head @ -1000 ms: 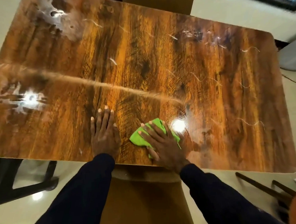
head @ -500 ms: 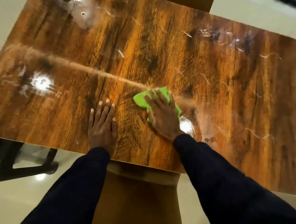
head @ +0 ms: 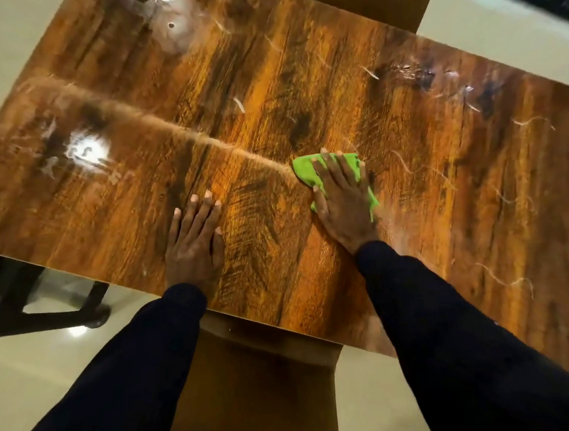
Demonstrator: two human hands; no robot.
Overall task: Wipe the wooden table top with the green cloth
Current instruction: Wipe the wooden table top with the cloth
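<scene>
Green cloth (head: 303,168): under right hand (head: 341,204), fingers (head: 327,167) spread flat; left hand (head: 194,245) flat at 9 o'clock. Advise overlapping strokes toward 12 o'clock.

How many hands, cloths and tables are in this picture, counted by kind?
Hands: 2, the left hand flat on the wood, the right hand on the cloth
Cloths: 1, the green cloth
Tables: 1, the wooden table top
Total: 4
</scene>
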